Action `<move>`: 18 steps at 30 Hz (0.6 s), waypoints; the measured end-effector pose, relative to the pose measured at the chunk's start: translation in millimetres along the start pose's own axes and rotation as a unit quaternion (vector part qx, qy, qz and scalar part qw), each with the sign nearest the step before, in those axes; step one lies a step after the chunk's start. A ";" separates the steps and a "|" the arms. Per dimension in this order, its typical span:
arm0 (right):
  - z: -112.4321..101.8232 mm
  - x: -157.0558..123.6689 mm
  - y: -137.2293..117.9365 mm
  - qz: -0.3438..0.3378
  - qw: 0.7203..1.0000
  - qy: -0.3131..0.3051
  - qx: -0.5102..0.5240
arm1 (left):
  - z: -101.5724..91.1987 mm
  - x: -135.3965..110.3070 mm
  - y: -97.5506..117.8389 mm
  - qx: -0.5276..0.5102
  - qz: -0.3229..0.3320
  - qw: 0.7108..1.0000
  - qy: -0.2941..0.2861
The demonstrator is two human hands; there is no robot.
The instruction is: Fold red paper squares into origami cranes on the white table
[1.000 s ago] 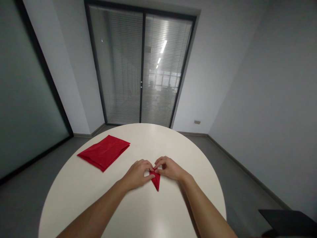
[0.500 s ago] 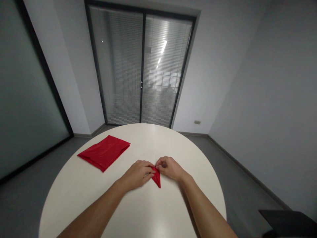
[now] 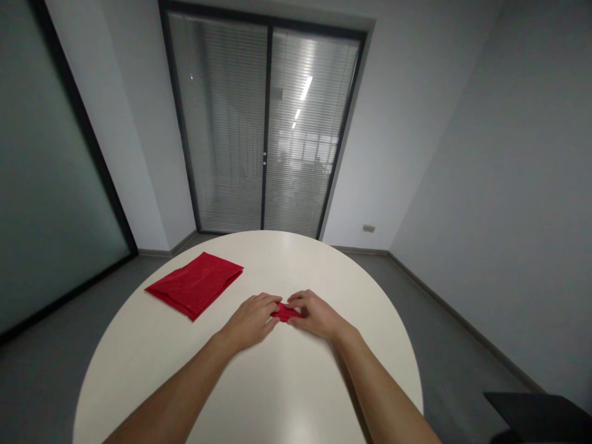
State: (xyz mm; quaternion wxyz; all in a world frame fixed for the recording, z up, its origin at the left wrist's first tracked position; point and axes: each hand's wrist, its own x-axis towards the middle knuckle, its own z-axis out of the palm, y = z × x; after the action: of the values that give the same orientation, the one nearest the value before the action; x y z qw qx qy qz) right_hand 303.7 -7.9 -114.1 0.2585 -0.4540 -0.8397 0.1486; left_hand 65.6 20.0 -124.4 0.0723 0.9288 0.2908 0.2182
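A small folded red paper piece (image 3: pixel 285 313) lies on the round white table (image 3: pixel 259 382), mostly covered by my fingers. My left hand (image 3: pixel 252 319) presses on its left side with fingers stretched over it. My right hand (image 3: pixel 313 312) pinches and presses its right side with curled fingers. The two hands meet over the piece, and only a narrow red strip shows between them.
A stack of flat red sheets (image 3: pixel 194 283) lies on the table's far left. Beyond the table are glass doors with blinds (image 3: pixel 263 123). A dark object (image 3: pixel 539 416) sits low at the right, off the table.
The red triangle's lower point, visible before, has been folded up and is now flattened under both hands. Both hands shifted slightly away from me.
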 end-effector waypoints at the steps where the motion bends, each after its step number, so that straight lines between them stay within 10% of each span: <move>1: -0.1 0.1 0.5 -0.003 1.000 -0.001 -0.006 | 0.5 0.2 -0.6 -0.004 -0.006 1.000 0.000; 18: 0.1 0.3 1.7 -0.002 1.000 -0.005 -0.013 | 1.4 0.6 -0.5 -0.088 -0.061 0.994 0.033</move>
State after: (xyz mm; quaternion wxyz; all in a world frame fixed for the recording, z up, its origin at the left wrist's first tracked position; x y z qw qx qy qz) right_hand 304.6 -6.7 -114.9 0.2487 -0.4543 -0.8439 0.1398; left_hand 66.4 20.7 -125.6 0.1578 0.8917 0.3285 0.2683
